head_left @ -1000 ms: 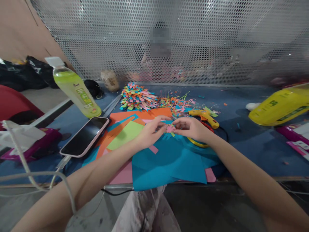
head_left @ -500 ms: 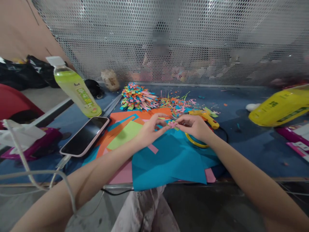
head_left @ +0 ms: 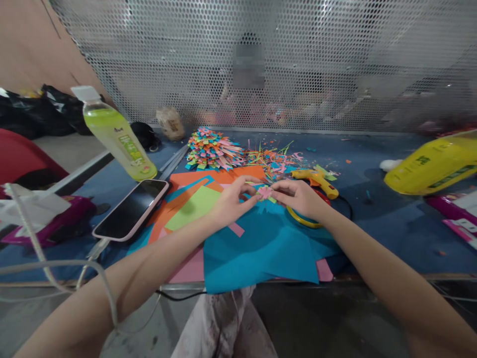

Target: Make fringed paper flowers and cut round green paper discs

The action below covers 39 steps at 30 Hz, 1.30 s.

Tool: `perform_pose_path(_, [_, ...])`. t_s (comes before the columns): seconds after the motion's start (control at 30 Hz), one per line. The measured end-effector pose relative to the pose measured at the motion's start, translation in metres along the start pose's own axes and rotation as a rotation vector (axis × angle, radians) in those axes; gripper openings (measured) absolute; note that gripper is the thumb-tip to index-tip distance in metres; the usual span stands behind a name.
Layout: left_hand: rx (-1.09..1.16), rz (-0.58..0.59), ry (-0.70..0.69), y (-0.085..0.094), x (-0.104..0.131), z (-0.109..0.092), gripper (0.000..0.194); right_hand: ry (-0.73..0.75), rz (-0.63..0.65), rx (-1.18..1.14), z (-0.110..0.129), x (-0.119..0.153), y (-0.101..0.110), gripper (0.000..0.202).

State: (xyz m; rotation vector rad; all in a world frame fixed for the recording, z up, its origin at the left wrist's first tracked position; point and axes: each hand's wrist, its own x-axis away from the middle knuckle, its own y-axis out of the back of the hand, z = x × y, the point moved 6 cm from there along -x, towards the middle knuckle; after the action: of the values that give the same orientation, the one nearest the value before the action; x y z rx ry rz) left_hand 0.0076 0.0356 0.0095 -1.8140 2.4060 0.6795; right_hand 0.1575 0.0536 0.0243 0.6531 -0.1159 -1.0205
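Observation:
A small pink and green paper piece (head_left: 265,192) is pinched at its two sides, just above a blue paper sheet (head_left: 261,248). My left hand (head_left: 237,199) grips its left edge between thumb and fingertips. On the opposite edge, my right hand (head_left: 301,198) holds it the same way. Beyond my hands stands a cone of layered coloured paper strips (head_left: 212,150). A yellow glue gun (head_left: 317,181) lies behind my right hand, and yellow-handled scissors (head_left: 303,220) lie partly hidden under it. Green paper (head_left: 194,206) and orange paper sit left of the blue sheet.
Paper scraps (head_left: 274,160) are heaped beside the cone. At the left are a phone (head_left: 131,211) with a cable, a green drink bottle (head_left: 119,136) and a tissue pack (head_left: 59,221). A yellow bottle (head_left: 432,164) lies at the right. A perforated metal screen (head_left: 298,64) rises behind the table.
The pink face of the paper piece now shows more fully towards me. Both hands have barely moved and keep hold of it.

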Motion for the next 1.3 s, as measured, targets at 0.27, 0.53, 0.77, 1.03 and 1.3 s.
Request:
perform_pose_path(0.27, [-0.009, -0.042, 0.030, 0.003, -0.002, 0.002, 0.033, -0.043, 0.073, -0.092, -0.006, -0.001, -0.003, 0.024])
perform_pose_path(0.53, [0.163, -0.030, 0.072, 0.001, -0.004, 0.006, 0.033, -0.042, 0.107, -0.105, -0.006, 0.000, -0.001, 0.030])
perform_pose_path(0.77, [0.279, -0.031, 0.103, 0.001, -0.005, 0.008, 0.032, -0.074, 0.080, -0.102, -0.004, 0.001, 0.002, 0.033])
perform_pose_path(1.03, [0.208, -0.059, 0.067, 0.009, -0.008, 0.007, 0.018, -0.076, -0.017, -0.082, -0.010, -0.001, 0.010, 0.030])
perform_pose_path(1.3, [-0.099, -0.214, 0.041, 0.035, -0.014, 0.016, 0.013, 0.164, -0.307, 0.603, 0.004, 0.004, 0.039, 0.024])
